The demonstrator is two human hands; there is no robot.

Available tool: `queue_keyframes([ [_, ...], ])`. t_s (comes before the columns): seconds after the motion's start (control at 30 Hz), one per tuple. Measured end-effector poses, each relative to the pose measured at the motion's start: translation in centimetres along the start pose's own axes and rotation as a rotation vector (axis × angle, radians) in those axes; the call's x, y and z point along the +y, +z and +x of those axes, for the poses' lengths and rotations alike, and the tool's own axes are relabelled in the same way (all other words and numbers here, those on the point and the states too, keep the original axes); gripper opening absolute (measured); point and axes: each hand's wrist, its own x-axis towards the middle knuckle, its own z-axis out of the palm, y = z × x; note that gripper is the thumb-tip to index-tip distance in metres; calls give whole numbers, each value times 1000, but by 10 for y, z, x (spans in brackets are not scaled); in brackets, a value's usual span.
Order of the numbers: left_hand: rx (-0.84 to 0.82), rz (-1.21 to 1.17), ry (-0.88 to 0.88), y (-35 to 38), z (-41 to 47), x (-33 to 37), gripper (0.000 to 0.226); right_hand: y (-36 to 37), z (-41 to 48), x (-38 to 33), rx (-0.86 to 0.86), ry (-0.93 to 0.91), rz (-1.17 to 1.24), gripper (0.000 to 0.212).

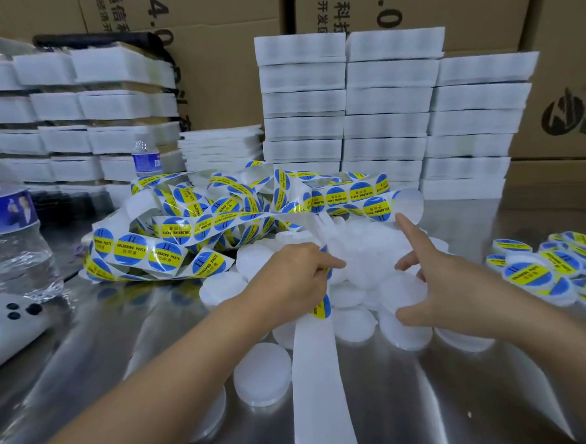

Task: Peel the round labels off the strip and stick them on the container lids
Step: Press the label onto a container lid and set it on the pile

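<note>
I'm between labels: the next one has to come off the strip and go on a bare lid. Left of the heap of bare lids (pixel 366 262) on the bench (pixel 104 353) lies the loose tangle of the strip (pixel 182 228), full of blue-and-yellow rounds. My left hand (pixel 288 280) sits at the heap's left edge, fingers curled round the strip, pinching it where the next label (pixel 324 307) shows beside my knuckles. The emptied backing (pixel 314 375) runs from there toward me. My right hand (pixel 440 291) is over the heap's right side, spread, with the forefinger straight out, the thumb apart and the lower fingertips touching a lid. It grips nothing that I can tell. Right of the heap lie the labelled lids (pixel 545 271). Next, I judge, the right hand must catch the label's edge, lift it clean and press it centred on a lid.
</note>
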Motion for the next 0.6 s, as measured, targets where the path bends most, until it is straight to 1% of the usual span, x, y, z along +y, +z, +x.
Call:
queue_keyframes([
  [0.07,19,-54,-48,2,-1,1,47,6,6,1,52,7,27,118],
  [0.17,71,-229,-135,1,0,3,46,16,10,1,111,-10,12,119],
  [0.3,2,-344,-168,1,0,6,53,26,13,2,160,-34,36,120],
  [0.43,-48,-409,-241,6,-1,7,48,32,14,1,208,-37,100,119],
  [0.5,-3,-446,-256,9,-1,6,41,33,14,-1,267,-52,132,119],
  [0.6,93,-407,-248,11,-1,7,27,35,14,-5,338,-88,290,111],
])
